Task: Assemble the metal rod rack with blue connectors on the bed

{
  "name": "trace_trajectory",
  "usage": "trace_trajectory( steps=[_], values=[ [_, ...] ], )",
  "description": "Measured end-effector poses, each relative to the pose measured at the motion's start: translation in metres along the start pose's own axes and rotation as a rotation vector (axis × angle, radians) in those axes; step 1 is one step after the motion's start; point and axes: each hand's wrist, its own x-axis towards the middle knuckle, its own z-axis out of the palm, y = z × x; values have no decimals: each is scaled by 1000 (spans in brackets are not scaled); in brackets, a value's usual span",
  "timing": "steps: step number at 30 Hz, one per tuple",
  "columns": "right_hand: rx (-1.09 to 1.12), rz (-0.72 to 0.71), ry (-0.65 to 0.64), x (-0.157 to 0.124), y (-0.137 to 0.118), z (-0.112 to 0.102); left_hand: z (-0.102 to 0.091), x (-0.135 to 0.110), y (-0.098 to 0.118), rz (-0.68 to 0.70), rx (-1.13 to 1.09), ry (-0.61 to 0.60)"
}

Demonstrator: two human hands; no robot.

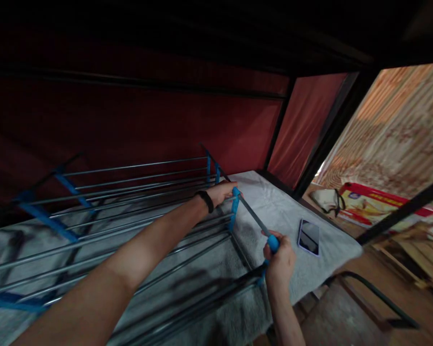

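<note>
Our right hand is wrapped round the near blue connector of a tubular rack, fingers curled closed over the plastic. Our left hand, a black band at its wrist, is clamped on the grey end tube beside the far blue connector, though some fingertips are hidden. Gripped at two points, the tube appears braced by the left hand so that the right can bear on the connector without the end frame swinging.

We have the rack spread over a grey cloth, its thin metal rails running from the left side towards the right edge; the long, open frame probably needs that broad support. What lies beneath the cloth we cannot tell. Our left forearm reaches across the rails, likely because the far connector sits towards the back edge.

A smartphone lies face up near the front right corner, apart from rack and hand, perhaps set there to be out of the way. Red sheeting hangs behind the back edge; past the right edge, red-and-yellow packaging lies near corrugated sheeting.
</note>
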Motion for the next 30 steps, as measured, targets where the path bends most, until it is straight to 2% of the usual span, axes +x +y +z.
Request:
trace_trajectory(
  steps=[5,15,30],
  values=[
    [-6,-54,-12,0,1,0,2,1,2,-20,39,58],
    [-33,-101,-7,1,1,2,6,-2,3,-23,45,78],
    [-33,-57,55,2,5,6,20,-21,9,-6,131,121]
  ],
)
